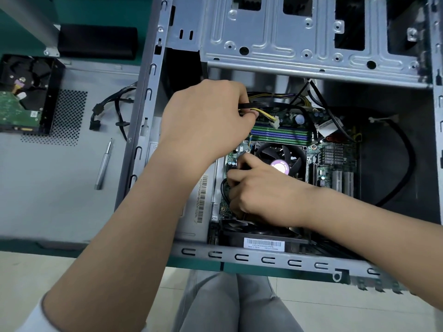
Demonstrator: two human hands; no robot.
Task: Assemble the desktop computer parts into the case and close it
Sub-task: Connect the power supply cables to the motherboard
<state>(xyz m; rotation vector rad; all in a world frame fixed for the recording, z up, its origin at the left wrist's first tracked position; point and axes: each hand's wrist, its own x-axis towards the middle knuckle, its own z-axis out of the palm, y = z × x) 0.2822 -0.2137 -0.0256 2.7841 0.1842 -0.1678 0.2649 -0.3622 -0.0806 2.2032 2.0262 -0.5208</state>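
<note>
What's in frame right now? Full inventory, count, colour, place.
computer case: 1, grey metal, open, centre and right
drive cage: 1, silver, top of the case
motherboard: 1, green, inside the case
CPU fan: 1, black with pink hub sticker, mid-board
cable bundle: 1, yellow and black, white plug, in left hand
side panel: 1, grey, flat on the bench, left
hard drive: 1, black with green board, on the panel, far left
screwdriver: 1, silver, on the panel
loose cables: several, black, hanging out over the panel
left hand: grips the bundle
right hand: fingers curled at the board beside the fan
</note>
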